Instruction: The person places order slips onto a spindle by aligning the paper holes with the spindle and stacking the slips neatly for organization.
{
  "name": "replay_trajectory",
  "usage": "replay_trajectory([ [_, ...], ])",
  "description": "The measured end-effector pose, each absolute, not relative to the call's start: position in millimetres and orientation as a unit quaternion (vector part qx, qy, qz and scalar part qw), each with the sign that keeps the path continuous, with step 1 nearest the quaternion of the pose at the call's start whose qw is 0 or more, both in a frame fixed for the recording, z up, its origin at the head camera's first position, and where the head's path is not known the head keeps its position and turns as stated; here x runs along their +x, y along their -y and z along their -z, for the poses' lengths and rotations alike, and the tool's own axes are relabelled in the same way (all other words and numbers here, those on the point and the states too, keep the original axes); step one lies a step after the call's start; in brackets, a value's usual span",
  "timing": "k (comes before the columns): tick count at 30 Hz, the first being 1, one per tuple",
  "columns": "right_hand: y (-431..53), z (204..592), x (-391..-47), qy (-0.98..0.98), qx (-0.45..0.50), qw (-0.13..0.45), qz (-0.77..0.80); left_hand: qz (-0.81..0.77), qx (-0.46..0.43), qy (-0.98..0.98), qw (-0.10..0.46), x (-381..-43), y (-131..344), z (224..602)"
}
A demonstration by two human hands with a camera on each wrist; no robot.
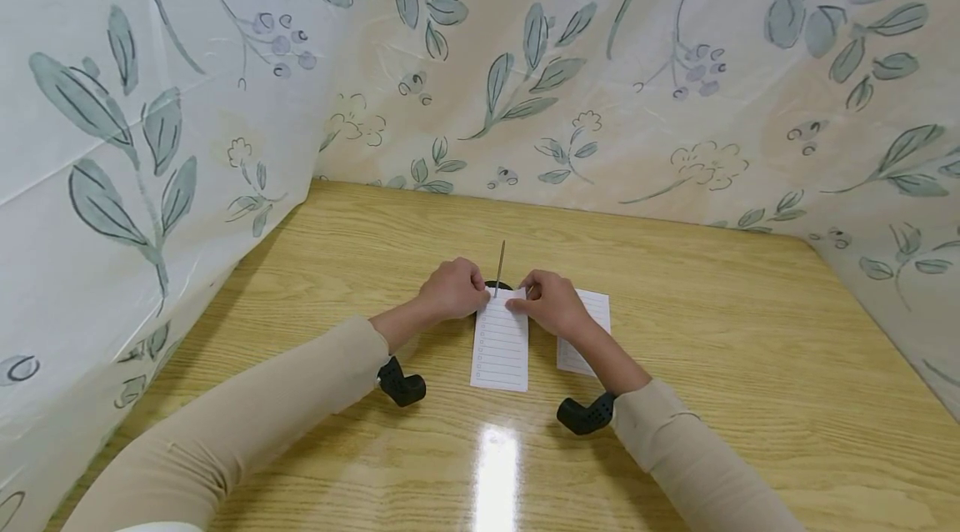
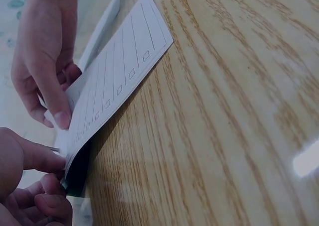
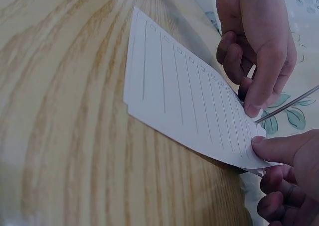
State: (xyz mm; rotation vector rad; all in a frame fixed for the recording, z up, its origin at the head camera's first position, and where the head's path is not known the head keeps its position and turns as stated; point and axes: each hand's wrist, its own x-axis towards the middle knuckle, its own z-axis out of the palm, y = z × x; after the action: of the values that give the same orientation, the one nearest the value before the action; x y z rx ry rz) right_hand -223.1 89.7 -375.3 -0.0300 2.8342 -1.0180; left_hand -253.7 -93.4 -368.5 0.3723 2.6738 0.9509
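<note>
A lined checklist sheet (image 1: 500,348) with small boxes down one side lies between my hands, with another paper edge showing under it in the right wrist view. A thin metal spike (image 1: 500,261) stands up through the sheet's top end, above a mostly covered black base (image 1: 492,284). My left hand (image 1: 453,288) pinches the top left corner, its thumb (image 2: 45,159) on the paper beside the spike. With thumb on top and fingers curled below, my right hand (image 1: 557,304) pinches the top right corner. The sheet slopes down from the pinched end toward the table.
More lined paper (image 1: 573,357) lies on the wood-grain table (image 1: 675,332), partly under my right forearm. Black wrist devices (image 1: 402,383) hang below both sleeves. Leaf-patterned sheeting (image 1: 525,98) walls off the back and sides.
</note>
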Motion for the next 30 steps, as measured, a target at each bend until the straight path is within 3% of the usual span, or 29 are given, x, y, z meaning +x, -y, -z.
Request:
replay_trajectory([
  [30, -102.7, 366.5, -216.5, -0.943, 0.004, 0.054, 0.327, -0.367, 0.139, -0.911, 0.131, -243.4, 100.5, 360.6],
])
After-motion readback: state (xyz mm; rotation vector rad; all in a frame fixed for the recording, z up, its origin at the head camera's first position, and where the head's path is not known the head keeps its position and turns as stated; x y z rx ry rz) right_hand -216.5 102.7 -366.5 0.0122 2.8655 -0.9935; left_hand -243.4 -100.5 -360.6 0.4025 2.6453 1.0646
